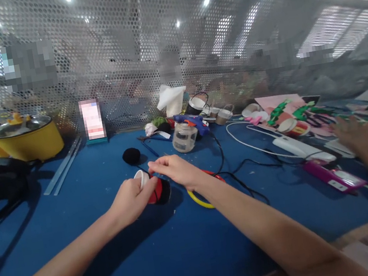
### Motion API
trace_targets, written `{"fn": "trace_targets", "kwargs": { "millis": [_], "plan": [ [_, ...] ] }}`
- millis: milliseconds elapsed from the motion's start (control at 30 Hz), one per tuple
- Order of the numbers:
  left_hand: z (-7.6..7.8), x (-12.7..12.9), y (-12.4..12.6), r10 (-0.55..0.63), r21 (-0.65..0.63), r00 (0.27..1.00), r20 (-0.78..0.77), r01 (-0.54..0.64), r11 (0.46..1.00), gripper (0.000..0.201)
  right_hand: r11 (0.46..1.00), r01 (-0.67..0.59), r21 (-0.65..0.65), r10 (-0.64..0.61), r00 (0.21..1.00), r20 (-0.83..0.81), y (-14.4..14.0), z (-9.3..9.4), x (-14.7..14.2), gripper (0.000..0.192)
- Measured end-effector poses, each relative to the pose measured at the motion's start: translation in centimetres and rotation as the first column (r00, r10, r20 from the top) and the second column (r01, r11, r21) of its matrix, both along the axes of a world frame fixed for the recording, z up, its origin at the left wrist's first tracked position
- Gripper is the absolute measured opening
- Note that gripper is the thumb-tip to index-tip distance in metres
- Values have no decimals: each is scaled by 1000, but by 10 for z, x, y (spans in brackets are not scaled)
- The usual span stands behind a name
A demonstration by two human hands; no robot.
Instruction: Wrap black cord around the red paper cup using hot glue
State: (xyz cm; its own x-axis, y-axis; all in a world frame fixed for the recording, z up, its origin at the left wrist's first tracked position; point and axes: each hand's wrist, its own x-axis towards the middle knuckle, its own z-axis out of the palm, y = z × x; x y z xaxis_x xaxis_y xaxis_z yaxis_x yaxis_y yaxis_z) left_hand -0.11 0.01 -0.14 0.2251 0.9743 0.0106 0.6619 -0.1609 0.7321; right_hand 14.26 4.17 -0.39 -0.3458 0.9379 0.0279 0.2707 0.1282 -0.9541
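My left hand (129, 201) is closed around a small red cup-like piece (155, 193) with a white rim and a black end, tilted on its side just above the blue table (120, 261). A thin dark strand crosses its red side. Close beside it, my right hand (175, 170) pinches thumb and fingers together near the white rim; whatever lies between those fingertips is too small to make out. A fuzzy black ball (131, 156) rests on the table just beyond my left hand. Partly hidden under my right forearm are a yellow ring (199, 200) and a red one.
Behind my hands stand a clear jar (184, 138) and a blue glue gun (191, 121) with a black cable. Pliers (154, 138) lie nearby. To the left are a yellow pot (25, 141) and a phone (92, 119). At right, a co-worker's hand (354, 130) reaches past a white power strip (302, 149).
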Motion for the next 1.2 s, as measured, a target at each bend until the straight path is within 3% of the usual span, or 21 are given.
{"fn": "trace_targets", "kwargs": {
  "millis": [100,200,300,400,533,700,800,1200],
  "plan": [
    [3,2,-3,-41,35,999,-23,42,998,41,986,-102,-130,112,991,69,0,-2,1,45],
    [7,4,-8,-101,64,992,-72,105,992,40,930,-260,-261,229,963,-143,-1,-3,-2,37],
    [10,6,-10,-136,55,986,-93,142,988,37,911,-282,-302,156,911,-381,-2,-1,-6,19],
    [11,5,-9,-134,10,990,-42,134,991,36,914,-226,-337,58,894,-444,-2,3,-6,12],
    [12,1,-2,-48,-177,989,140,72,982,37,939,-220,-265,67,871,-486,0,10,1,11],
    [17,-2,4,109,-397,915,388,60,916,33,969,-146,-200,32,874,-484,2,14,9,13],
    [17,-2,5,165,-423,897,411,27,906,28,983,-56,-174,-33,883,-468,3,12,10,16],
    [10,-2,10,258,-423,900,350,-94,901,29,994,106,-13,-100,885,-454,1,15,11,14]
  ]
}}
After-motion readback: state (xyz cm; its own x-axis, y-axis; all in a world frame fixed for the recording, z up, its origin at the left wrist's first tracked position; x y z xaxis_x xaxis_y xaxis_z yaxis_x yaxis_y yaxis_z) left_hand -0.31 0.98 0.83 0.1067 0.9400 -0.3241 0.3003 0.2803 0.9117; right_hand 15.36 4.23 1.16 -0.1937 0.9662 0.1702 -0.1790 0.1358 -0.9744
